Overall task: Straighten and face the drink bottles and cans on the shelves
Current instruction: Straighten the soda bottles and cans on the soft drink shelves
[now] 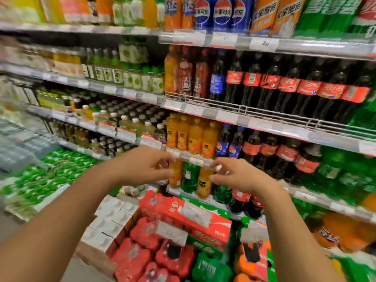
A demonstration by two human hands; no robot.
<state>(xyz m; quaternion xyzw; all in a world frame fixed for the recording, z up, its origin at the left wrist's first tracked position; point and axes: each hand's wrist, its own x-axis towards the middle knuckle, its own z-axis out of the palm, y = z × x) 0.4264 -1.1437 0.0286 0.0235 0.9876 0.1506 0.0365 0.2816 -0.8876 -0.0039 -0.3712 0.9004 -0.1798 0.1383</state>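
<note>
Both my hands reach toward the low shelf of small bottles. My left hand [149,163] hovers with loosely curled fingers in front of an orange bottle [175,176], holding nothing that I can see. My right hand [232,176] has its fingers spread near another orange bottle [204,185], fingertips close to it or touching; blur hides which. A green bottle [190,177] stands between the two orange ones. Directly above, a row of orange juice bottles [192,135] stands upright behind the shelf edge strip [195,158].
Cola bottles [284,153] and green soda bottles [345,171] fill the shelves to the right. Stacked red drink cases [183,216], red can packs [150,253] and white boxes [110,218] stand on the floor below. Green-capped packs [50,176] lie at left.
</note>
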